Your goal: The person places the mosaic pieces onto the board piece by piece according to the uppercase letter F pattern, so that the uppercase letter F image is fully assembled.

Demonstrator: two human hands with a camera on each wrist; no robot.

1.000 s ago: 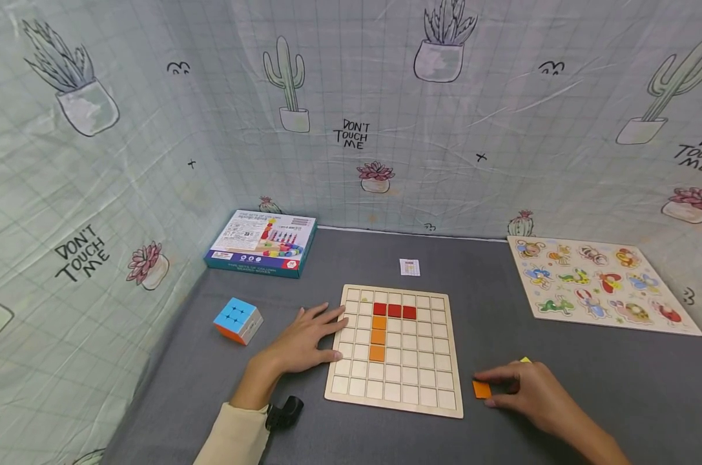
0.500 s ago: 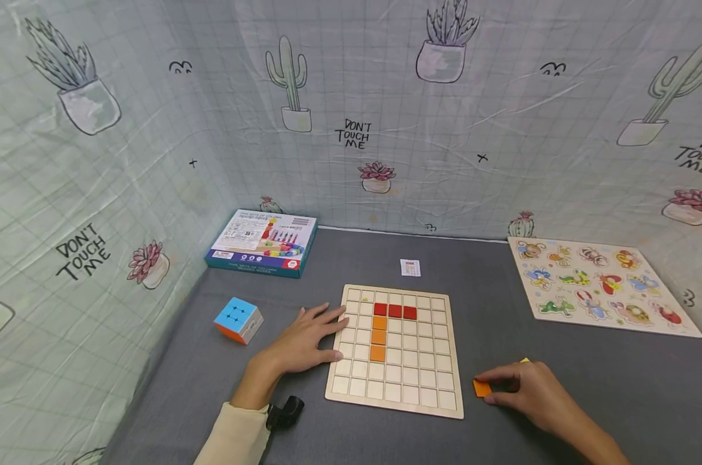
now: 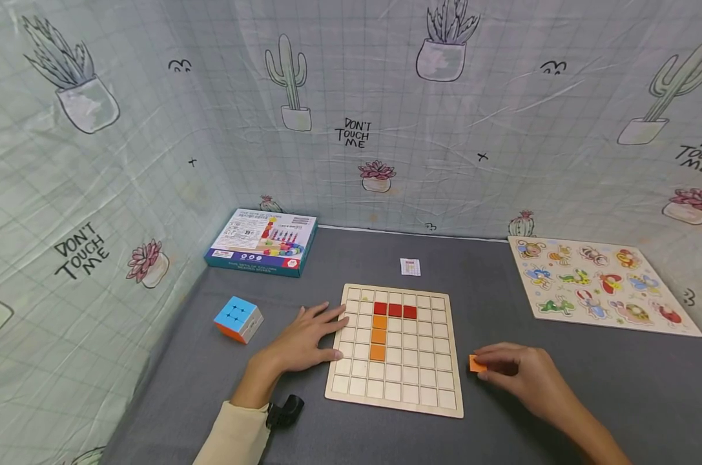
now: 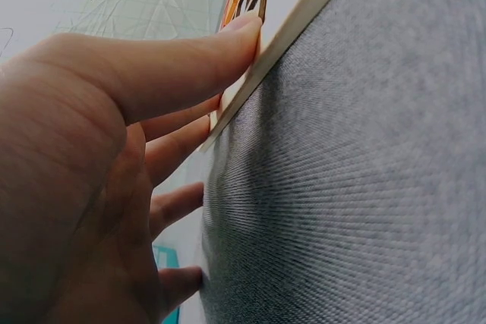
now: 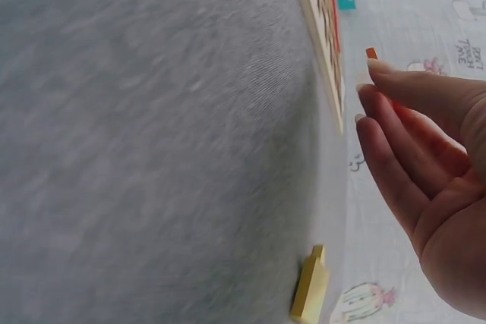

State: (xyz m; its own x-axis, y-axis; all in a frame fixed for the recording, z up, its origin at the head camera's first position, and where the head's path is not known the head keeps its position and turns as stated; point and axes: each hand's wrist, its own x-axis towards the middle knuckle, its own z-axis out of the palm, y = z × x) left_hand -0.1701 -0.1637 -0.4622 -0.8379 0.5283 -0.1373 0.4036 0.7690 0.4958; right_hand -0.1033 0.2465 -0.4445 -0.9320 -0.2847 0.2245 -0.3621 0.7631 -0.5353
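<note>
My right hand [image 3: 525, 382], pinching an orange tile [image 3: 475, 364], has moved farther out, near the right side of the board [image 3: 394, 355]. My left hand [image 3: 301, 340], spread and gripping nothing, touches its left edge. Three red tiles [image 3: 394, 310] and three orange ones [image 3: 378, 336] are in; this one isn't yet. Many squares [image 3: 410, 374] are bare.

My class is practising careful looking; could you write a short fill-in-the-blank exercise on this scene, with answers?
The right hand holds an ____ tile.
The left hand touches the board, which bears ____ red tiles.
The cube has a ____ top.

Missing words: orange; three; blue.
</note>
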